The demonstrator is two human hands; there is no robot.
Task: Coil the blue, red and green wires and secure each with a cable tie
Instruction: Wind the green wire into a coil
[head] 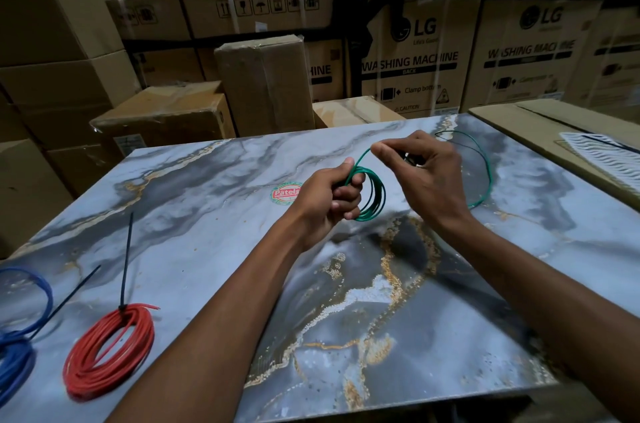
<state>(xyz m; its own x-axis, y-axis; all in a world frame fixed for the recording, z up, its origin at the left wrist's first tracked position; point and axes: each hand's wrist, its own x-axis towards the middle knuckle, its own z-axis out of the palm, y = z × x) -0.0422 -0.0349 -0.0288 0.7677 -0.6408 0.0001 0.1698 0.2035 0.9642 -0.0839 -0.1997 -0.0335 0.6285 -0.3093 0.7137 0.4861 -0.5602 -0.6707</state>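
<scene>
My left hand (330,196) grips a small coil of green wire (373,196) held above the marble tabletop (194,201). My right hand (420,166) pinches the loose green strand just above the coil; the rest of that strand loops away behind it over the table. A red coil (107,350) lies at the near left, bound by a black cable tie (126,260) whose tail sticks up. A blue coil (15,353) with its own black tie (67,299) lies at the left edge, partly out of frame.
Stacked cardboard boxes (408,52) wall in the far side and left. A flat carton (554,125) with a white patterned sheet (602,152) lies at the right, against the table. A round red sticker (285,194) marks the tabletop beside my left hand.
</scene>
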